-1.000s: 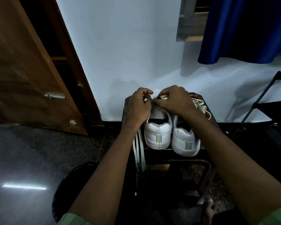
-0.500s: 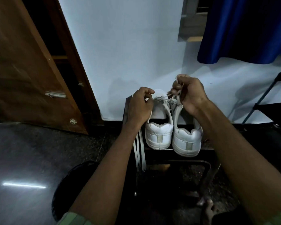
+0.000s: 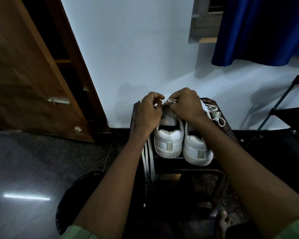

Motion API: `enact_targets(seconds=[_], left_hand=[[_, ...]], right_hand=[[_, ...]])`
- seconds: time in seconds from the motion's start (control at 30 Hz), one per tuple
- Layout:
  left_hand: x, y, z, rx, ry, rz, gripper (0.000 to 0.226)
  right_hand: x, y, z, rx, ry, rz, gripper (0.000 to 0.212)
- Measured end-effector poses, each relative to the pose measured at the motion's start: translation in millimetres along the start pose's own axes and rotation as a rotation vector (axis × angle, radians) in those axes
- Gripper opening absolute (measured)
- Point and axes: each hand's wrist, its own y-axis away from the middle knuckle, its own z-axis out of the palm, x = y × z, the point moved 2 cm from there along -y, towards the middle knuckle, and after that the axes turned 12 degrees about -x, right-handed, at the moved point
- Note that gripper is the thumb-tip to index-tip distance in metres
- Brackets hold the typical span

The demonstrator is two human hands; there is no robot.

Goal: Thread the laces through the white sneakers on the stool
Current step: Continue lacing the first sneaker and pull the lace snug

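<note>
— Right hand has come back down from where it was half a sec ago (it was lifted, pulling lace up); now it sits low over the left-hand shoe again, close to the left hand.

— Fingers?

— Right fingertips pinch a loop of flat white lace. Left fingers curl in twd the same spot; whether they actually pinch lace, can't tell, they hide it.

— So which step?

— Looks like mid-threading on the left white leather sneaker, up nr the eyelets. Next move, I'd judge, needs the lace end aimed at the next eyelet and pulled thru evenly, w/ the left hand steadying the shoe.

— Where's the pair?

— Both on the dark wooden stool, heels twd the camera, side by side and touching.

— Count?

— Two sneakers: second white sneaker at right. Two hands. One stool. Lace strands hang off the stool's left edge (three or so, hard to separate). One more loose lace bundle lies on the stool beside the right shoe.
</note>
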Motion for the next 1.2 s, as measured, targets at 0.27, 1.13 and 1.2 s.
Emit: enact_targets(seconds=[0.27,1.13,1.2], left_hand=[[1,1,-1,-0.044,-0.038,-0.015,0.03],[-12,-9,-10,-0.226,0.311,-0.039,0.034],[-13,-12,-15,-0.235,0.059,0.01,0.036]], right_hand=[[13,-3,-31,0.043,-1.413,0.129,0.02],[21,-2,-15,-0.137,-0.311,0.141,0.022],[22,-2,-14,-0.115,-0.252,0.137,0.014]])
